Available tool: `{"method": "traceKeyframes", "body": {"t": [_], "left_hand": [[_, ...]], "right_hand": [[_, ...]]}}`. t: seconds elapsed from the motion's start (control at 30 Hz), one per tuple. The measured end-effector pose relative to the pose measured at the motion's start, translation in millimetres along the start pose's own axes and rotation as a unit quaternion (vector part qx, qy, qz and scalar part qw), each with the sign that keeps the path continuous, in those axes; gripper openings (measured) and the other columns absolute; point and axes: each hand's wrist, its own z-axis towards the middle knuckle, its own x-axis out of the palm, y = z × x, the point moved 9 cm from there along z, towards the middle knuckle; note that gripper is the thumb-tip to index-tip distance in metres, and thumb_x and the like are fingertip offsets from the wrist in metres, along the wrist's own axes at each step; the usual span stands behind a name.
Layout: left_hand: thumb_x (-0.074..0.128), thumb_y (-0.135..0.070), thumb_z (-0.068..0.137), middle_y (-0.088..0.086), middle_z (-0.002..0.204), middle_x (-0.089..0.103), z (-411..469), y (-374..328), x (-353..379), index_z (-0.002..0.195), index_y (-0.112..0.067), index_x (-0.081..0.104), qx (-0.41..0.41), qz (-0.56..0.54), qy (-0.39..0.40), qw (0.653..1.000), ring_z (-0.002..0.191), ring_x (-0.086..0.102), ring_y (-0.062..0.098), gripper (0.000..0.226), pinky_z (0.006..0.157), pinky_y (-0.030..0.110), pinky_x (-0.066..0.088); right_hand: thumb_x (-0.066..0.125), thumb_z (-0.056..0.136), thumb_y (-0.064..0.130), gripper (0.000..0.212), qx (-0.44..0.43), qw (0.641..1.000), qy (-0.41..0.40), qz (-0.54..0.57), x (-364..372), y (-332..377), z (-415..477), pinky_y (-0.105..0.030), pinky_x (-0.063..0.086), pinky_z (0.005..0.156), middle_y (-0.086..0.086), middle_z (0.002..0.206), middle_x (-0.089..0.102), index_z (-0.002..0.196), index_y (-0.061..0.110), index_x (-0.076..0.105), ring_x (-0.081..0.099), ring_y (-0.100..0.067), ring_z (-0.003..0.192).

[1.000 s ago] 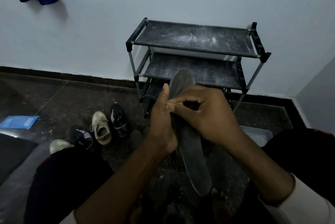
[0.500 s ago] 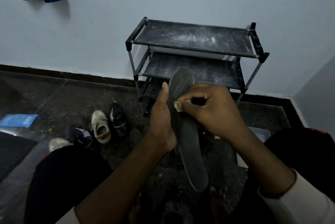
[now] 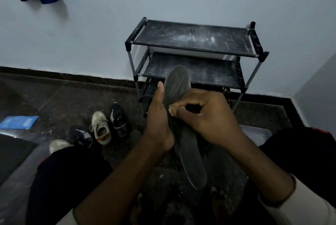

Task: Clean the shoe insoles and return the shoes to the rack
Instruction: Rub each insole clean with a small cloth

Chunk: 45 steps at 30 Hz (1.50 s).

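Grey insole (image 3: pixel 191 159), held up off the floor (image 3: pixel 72 101), in front of the rack (image 3: pixel 192 48). Long axis runs far to near: toe end far, over the rack's middle shelf; heel end near, leaning a little right.

Left hand (image 3: pixel 159 121) grasps the insole's left edge about mid-length, thumb (image 3: pixel 161 90) lying up along that edge; its other fingers are hidden behind.

Right hand (image 3: pixel 207 117) comes in from the right, fingers curled, thumb and forefinger pinching a small pale wad (image 3: pixel 171 111) (cloth or sponge, cannot tell). The wad is pressed on the top face close to the left edge, just beside the left palm.

Judgement: wiping step, insole not finished. The toe section lies far of the wad, the longer heel stretch near of it. Strokes should follow the long axis, with the right hand travelling and the left bracing.

Shoes (image 3: pixel 101 127) sit on the floor to the left; none on the shelves that show.
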Motion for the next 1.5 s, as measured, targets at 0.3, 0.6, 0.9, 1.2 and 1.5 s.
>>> {"method": "traceKeyframes", "body": {"t": [0.3, 0.6, 0.9, 1.2, 1.5], "left_hand": [[0.032, -0.057, 0.103, 0.017, 0.116, 0.072, 0, 2, 3, 0.127, -0.006, 0.065, -0.001, 0.005, 0.006, 1.0, 0.105, 0.072, 0.025, 0.065, 0.083, 0.036, 0.061], [0.03, -0.057, 0.104, 0.017, 0.119, 0.07, 1, 1, 2, 0.129, -0.007, 0.065, -0.002, 0.006, 0.013, 1.0, 0.108, 0.07, 0.025, 0.066, 0.089, 0.035, 0.059], [0.029, -0.058, 0.103, 0.017, 0.118, 0.071, 1, 5, 3, 0.124, -0.007, 0.068, 0.003, 0.034, 0.014, 0.999, 0.107, 0.071, 0.025, 0.067, 0.088, 0.035, 0.06], [0.026, -0.062, 0.103, 0.019, 0.128, 0.067, 3, 2, 1, 0.131, -0.008, 0.063, 0.016, 0.045, 0.013, 0.999, 0.117, 0.066, 0.027, 0.071, 0.099, 0.039, 0.054], [0.026, -0.066, 0.1, 0.018, 0.129, 0.066, 5, 2, -3, 0.131, -0.01, 0.064, 0.016, 0.045, -0.006, 0.999, 0.121, 0.064, 0.027, 0.074, 0.104, 0.04, 0.05]], "right_hand": [[0.079, 0.088, 0.018, 0.005, 0.003, 1.0, -0.025, -0.015, -6, 0, 3, -0.031, 0.059, 0.075, 0.01, 0.087, 0.074, 0.091, 0.018, 0.082, 0.07, -0.005, 0.081], [0.078, 0.088, 0.017, 0.004, -0.004, 0.999, -0.027, -0.026, -10, 3, 5, -0.03, 0.059, 0.076, 0.01, 0.087, 0.075, 0.091, 0.017, 0.082, 0.07, -0.004, 0.081], [0.077, 0.088, 0.014, 0.007, -0.02, 0.998, -0.037, -0.055, -15, 3, 6, -0.032, 0.058, 0.073, 0.011, 0.085, 0.074, 0.089, 0.018, 0.082, 0.069, -0.003, 0.078], [0.077, 0.087, 0.014, 0.006, -0.025, 0.993, -0.064, -0.091, -22, 0, 6, -0.032, 0.056, 0.066, 0.009, 0.08, 0.07, 0.088, 0.018, 0.082, 0.064, -0.003, 0.071], [0.076, 0.086, 0.012, 0.01, -0.028, 0.99, -0.069, -0.116, -30, -4, 6, -0.034, 0.057, 0.069, 0.013, 0.081, 0.07, 0.086, 0.02, 0.082, 0.065, -0.002, 0.072]]}}
